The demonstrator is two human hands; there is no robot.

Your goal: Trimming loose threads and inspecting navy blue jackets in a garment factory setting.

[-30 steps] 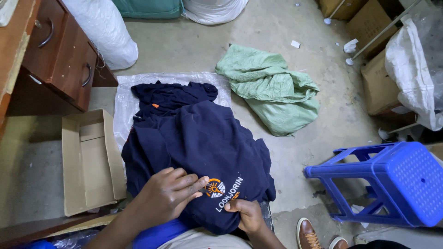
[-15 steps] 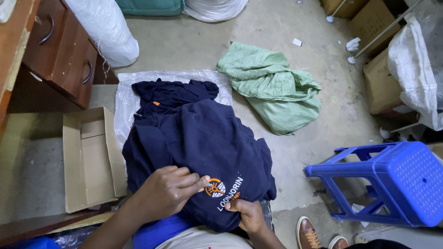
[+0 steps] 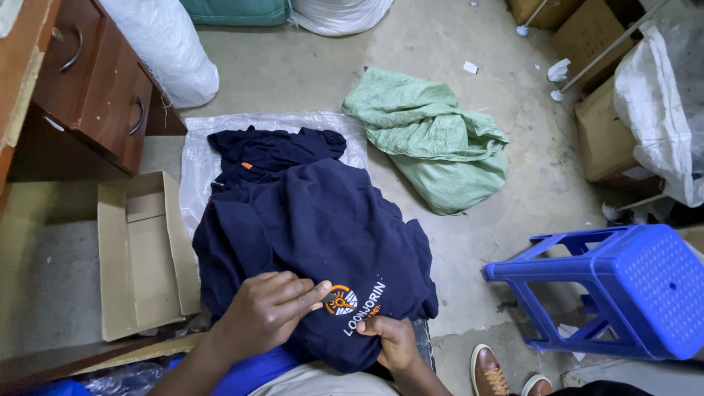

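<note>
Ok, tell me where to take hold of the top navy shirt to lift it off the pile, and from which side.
Grip the navy shirt along its near hem, either side of the printed emblem, coming from the person's side. That edge is where the left hand presses it and the right hand pinches the fabric. The far end overlaps another dark garment, so pulling there would probably drag both.

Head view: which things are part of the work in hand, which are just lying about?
In hand:
- dark navy cloth garment with an orange-and-white emblem, under both hands
- left hand, fingers by the emblem
- right hand, pinching the hem

Lying about:
- crumpled green sack
- tipped blue plastic stool
- open cardboard box
- brown wooden drawers
</note>
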